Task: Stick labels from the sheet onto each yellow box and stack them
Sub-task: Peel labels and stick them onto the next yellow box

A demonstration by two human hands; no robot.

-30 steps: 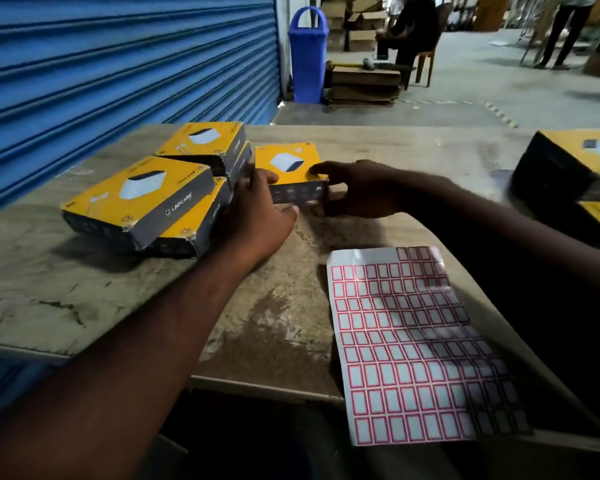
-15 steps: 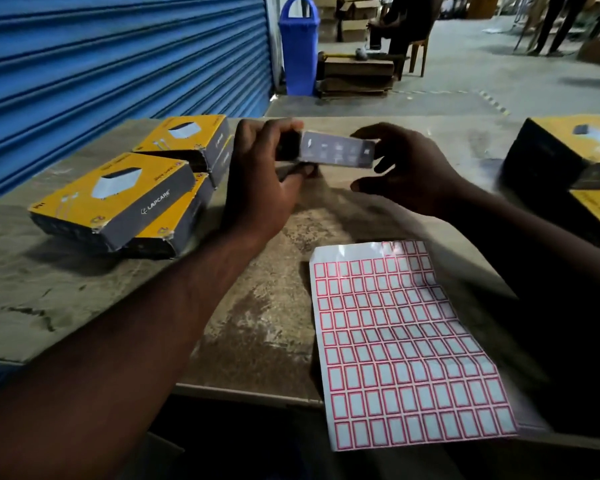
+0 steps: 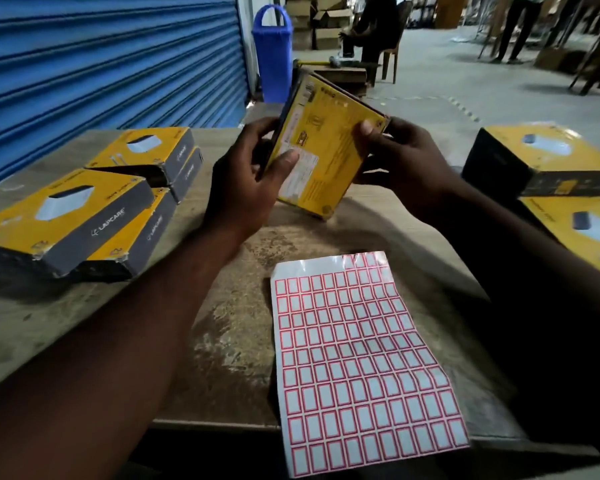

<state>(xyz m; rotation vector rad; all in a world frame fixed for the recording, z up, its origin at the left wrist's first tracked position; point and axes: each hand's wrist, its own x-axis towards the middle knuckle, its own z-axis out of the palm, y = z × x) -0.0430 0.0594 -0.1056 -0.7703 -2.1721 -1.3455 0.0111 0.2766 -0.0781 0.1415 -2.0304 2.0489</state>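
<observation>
Yellow cardboard box (image 3: 329,140) now flipped back-up, left hand (image 3: 243,195) and right hand (image 3: 406,164) gripping its edges; red-bordered label sheet (image 3: 357,358) lower centre, stacked yellow boxes (image 3: 66,216) left.

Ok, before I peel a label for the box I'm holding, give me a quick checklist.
1. Box gripped securely: ok; left hand and right hand both hold the yellow box, tilted up.
2. Hand free for peeling: not ok; both are busy.
3. Label sheet in reach: ok; it lies on the table, near end past the edge.
4. Labels left: ok; most rows are full.
5. This box already labelled: cannot tell; its other face is hidden.
</observation>
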